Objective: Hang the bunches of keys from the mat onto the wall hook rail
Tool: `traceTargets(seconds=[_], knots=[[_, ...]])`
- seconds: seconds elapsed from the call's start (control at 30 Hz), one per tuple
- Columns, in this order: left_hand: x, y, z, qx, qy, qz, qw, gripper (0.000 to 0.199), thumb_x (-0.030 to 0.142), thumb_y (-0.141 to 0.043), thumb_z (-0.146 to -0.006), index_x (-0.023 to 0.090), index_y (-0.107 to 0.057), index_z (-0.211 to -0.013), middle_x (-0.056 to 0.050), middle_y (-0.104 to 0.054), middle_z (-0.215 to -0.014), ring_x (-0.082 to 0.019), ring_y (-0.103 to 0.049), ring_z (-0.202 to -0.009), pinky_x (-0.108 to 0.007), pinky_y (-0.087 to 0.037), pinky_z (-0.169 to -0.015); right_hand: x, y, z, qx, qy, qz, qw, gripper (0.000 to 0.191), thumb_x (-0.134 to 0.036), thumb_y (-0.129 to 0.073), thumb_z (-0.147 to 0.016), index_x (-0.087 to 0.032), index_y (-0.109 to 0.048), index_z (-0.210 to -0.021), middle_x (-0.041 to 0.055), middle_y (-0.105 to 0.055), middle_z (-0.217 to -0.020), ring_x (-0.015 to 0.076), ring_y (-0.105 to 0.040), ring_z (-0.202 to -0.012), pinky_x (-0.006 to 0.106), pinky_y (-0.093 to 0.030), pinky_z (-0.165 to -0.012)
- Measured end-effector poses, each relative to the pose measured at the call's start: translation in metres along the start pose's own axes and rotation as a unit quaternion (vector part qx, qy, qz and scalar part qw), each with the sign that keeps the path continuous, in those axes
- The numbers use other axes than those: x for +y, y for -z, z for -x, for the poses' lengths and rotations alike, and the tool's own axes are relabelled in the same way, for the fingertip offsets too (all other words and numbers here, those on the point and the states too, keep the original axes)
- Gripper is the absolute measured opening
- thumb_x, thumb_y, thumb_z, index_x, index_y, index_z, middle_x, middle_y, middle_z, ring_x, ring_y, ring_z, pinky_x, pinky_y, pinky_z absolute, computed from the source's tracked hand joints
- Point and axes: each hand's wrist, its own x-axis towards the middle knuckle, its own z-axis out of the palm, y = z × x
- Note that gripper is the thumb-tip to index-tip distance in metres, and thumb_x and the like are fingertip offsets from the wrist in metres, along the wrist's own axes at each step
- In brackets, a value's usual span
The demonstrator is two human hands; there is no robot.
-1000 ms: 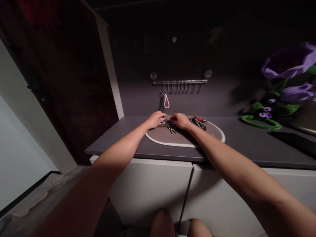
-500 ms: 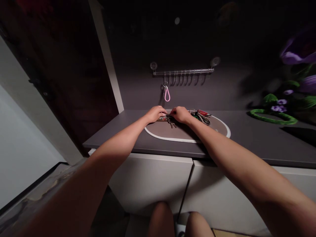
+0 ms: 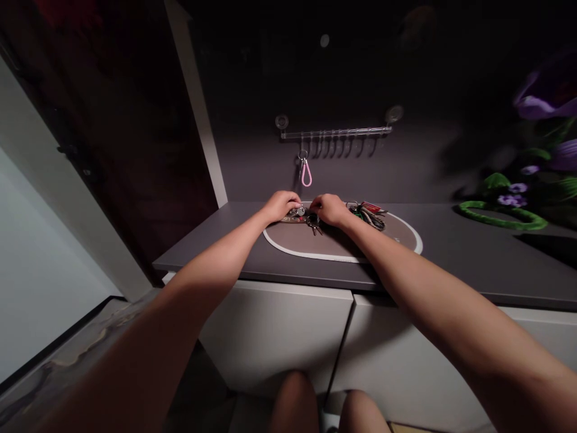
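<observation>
An oval brown mat [image 3: 333, 246] with a white rim lies on the dark counter. Over its left part, my left hand [image 3: 282, 205] is closed on a bunch of keys [image 3: 314, 225], near a round metal piece [image 3: 300, 211]. My right hand [image 3: 329, 209] pinches the same bunch from the right, its fingertips partly hidden. A second pile of keys and cords [image 3: 369, 216], with a red tag, sits on the mat right of my right hand.
On the wall, a clear rail [image 3: 337, 132] with several hooks holds a pink loop keyring [image 3: 306, 172]. At the right, a green ring [image 3: 502, 215] stands near purple flowers [image 3: 512, 195]. White cabinet doors [image 3: 279, 331] are below the counter.
My left hand has shifted slightly left, away from my right hand, and the round metal piece shows more clearly between them. My right hand is nearly still.
</observation>
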Motion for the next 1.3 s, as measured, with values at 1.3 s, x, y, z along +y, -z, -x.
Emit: traceTargets(seconds=[1.3], knots=[[0.015,0.005,0.0,0.11,0.087,0.312,0.94,0.027,0.03,-0.065,-0.065,0.009,-0.068,-0.081,-0.004,-0.065,-0.065,-0.008,-0.05,-0.055,-0.023,-0.04,-0.057,-0.004,-0.005,0.0,0.069,0.04,-0.468,0.88,0.02,-0.032,-0.06,-0.068,-0.013,-0.058,-0.074,0.0007,-0.06,-0.073,0.009,-0.051,-0.068,0.024,-0.041,-0.073]])
